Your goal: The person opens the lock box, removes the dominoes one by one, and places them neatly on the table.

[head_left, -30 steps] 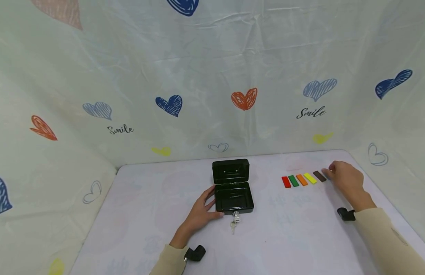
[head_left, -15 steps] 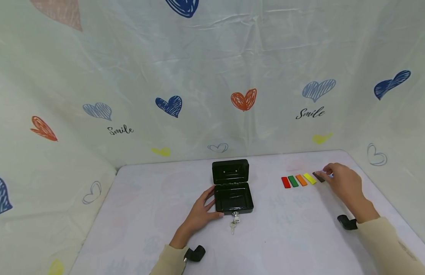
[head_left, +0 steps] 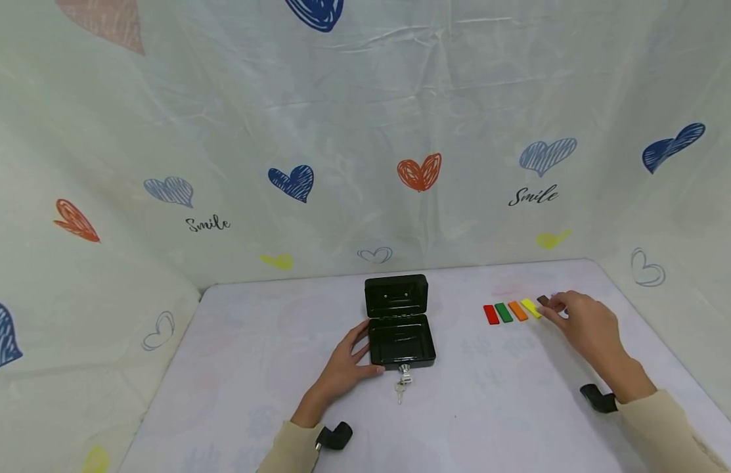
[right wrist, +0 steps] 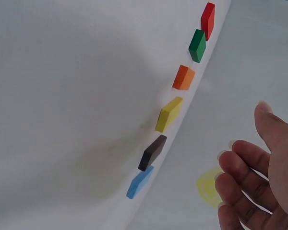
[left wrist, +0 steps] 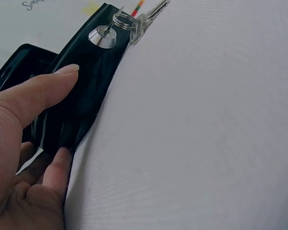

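A black metal cash box (head_left: 402, 340) stands on the table with its lid (head_left: 396, 295) raised. My left hand (head_left: 344, 368) grips the box's near left corner, thumb (left wrist: 43, 91) along the front wall and fingers at the side. A silver lock (left wrist: 103, 37) with keys (left wrist: 148, 21) on a ring juts from the front. My right hand (head_left: 590, 328) hovers over the right end of a row of small flat blocks, fingers loosely bent and holding nothing. Nearest to it are a dark brown block (right wrist: 152, 153), a light blue block (right wrist: 140, 182) and a yellow block (right wrist: 169, 115).
Farther left in the row lie an orange block (head_left: 517, 311), a green block (head_left: 504, 312) and a red block (head_left: 491, 315). A white sheet printed with hearts (head_left: 420, 172) hangs behind the white table (head_left: 241, 355).
My right hand has moved left, from the right of the brown block to above it, close to the yellow one. My left hand and the cash box have stayed put.
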The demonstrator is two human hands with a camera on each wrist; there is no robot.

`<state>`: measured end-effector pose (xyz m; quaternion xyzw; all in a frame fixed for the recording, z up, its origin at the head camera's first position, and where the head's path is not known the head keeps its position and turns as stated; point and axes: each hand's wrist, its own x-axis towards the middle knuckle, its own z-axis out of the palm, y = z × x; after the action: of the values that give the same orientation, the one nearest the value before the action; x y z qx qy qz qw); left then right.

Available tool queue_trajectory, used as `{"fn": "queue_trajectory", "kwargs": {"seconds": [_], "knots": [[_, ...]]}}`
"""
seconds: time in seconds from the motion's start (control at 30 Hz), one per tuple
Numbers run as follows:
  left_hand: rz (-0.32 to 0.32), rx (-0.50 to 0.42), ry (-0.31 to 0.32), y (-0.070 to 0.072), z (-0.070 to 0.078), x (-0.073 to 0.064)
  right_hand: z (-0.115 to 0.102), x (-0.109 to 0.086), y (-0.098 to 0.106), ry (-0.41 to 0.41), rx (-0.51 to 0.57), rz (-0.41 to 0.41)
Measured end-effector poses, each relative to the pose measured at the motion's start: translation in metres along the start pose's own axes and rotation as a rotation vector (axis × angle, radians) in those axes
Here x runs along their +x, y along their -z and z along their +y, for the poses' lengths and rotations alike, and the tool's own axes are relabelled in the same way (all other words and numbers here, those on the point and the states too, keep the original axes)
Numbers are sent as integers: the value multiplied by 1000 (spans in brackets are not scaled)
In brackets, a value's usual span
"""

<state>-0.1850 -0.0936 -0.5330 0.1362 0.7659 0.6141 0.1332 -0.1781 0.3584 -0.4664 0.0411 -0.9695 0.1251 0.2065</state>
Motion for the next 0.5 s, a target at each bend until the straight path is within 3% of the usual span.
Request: {"fn": "queue_trajectory", "kwargs": {"seconds": [0.5], "knots": [[-10, -7, 1, -2, 2, 1, -2, -20, 2, 28, 4, 0]]}}
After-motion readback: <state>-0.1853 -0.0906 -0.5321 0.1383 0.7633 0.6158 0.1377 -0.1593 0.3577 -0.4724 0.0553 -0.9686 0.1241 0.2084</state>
